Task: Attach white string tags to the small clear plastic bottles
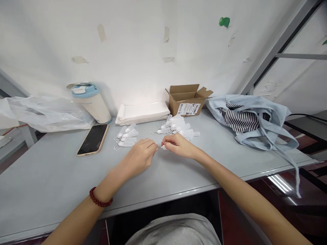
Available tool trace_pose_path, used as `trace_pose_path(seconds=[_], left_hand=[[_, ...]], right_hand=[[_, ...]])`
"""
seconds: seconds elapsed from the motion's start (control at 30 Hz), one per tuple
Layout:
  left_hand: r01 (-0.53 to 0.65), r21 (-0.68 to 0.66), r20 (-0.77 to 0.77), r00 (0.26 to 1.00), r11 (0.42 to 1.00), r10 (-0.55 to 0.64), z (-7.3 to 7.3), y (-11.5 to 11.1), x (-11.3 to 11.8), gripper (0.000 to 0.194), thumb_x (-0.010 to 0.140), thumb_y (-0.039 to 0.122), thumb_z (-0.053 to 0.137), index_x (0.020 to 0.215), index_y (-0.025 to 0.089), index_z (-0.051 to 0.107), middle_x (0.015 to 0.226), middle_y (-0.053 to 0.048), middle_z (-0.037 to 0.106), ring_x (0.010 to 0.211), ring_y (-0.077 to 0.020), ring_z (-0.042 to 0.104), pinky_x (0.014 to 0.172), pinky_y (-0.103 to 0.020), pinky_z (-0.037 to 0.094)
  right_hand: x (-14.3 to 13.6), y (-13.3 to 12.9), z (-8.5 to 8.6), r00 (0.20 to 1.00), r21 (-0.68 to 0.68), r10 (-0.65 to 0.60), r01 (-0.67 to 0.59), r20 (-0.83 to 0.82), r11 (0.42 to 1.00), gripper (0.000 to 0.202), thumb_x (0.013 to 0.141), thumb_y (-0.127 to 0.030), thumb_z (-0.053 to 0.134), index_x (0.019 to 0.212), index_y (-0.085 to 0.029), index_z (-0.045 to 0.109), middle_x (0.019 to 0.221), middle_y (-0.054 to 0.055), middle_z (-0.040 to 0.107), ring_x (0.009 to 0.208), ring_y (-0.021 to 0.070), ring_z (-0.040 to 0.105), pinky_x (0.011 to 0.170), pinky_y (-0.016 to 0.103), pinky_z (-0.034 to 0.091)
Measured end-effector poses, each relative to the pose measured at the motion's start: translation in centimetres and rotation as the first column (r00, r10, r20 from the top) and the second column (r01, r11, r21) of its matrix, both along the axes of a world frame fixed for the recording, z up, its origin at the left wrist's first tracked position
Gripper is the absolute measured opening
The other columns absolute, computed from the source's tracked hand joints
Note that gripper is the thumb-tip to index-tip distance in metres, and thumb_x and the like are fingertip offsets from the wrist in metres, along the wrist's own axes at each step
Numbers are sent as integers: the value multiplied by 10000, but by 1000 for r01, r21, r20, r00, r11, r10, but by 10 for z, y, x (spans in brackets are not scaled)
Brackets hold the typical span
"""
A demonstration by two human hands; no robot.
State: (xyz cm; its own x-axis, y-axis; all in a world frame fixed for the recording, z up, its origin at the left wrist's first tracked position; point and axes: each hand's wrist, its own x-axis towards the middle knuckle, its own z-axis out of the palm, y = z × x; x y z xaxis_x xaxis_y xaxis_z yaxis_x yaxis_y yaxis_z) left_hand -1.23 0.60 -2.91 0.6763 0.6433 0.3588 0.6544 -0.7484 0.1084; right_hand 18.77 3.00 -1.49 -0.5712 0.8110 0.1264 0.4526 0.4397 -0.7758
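Observation:
Over the middle of the grey table my left hand (141,153) and my right hand (179,145) meet, fingertips almost touching. A small white squeeze bottle (164,147) shows at my right fingertips, mostly covered by that hand, which is closed on it. My left thumb and fingers are pinched at its thin tip; exactly what they grip is too small to make out. Just behind my left hand lie several similar small bottles (128,134) with thin looped cords. Behind my right hand is a looser pile of such white bottles (178,126).
A phone (93,139), a tumbler (93,105) and a plastic bag (48,114) are on the left. Against the wall stand a stack of white envelopes (143,113) and an open cardboard box (188,102). A light blue cloth bag (255,119) lies at the right.

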Motion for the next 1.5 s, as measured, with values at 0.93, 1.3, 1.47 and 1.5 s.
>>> trace_pose_path(seconds=[0.93, 1.3, 1.47, 1.5], left_hand=[[14, -527, 371, 903, 850, 216, 21, 0, 0, 240, 892, 296, 475, 802, 187, 669, 790, -16, 685, 768, -174, 605, 623, -261, 451], [77, -582, 441, 866, 809, 235, 11, -5, 6, 255, 882, 313, 507, 730, 176, 659, 717, -7, 673, 723, -163, 599, 666, -272, 452], [90, -586, 440, 870, 805, 223, 11, -6, 6, 255, 885, 296, 503, 713, 172, 643, 710, -3, 668, 708, -154, 596, 647, -259, 441], [89, -586, 434, 874, 806, 219, 10, -6, 7, 255, 887, 293, 501, 711, 172, 641, 706, -3, 666, 705, -154, 596, 643, -257, 441]], right_hand=[[-2, -2, -2, 997, 74, -23, 29, -74, 997, 175, 823, -213, 414, 717, -162, 544, 589, -38, 436, 546, 95, 365, 551, 234, 281], [-4, -7, -9, 992, 157, -38, 57, -117, 986, 245, 843, -193, 345, 645, -174, 487, 545, -28, 442, 522, 103, 391, 573, 244, 308], [-5, -8, -10, 993, 176, -40, 60, -113, 983, 245, 835, -205, 338, 640, -176, 483, 539, -25, 446, 513, 103, 391, 563, 243, 305], [-4, -8, -10, 993, 179, -39, 59, -110, 982, 243, 833, -204, 336, 645, -175, 487, 545, -23, 456, 515, 104, 396, 567, 243, 309]])
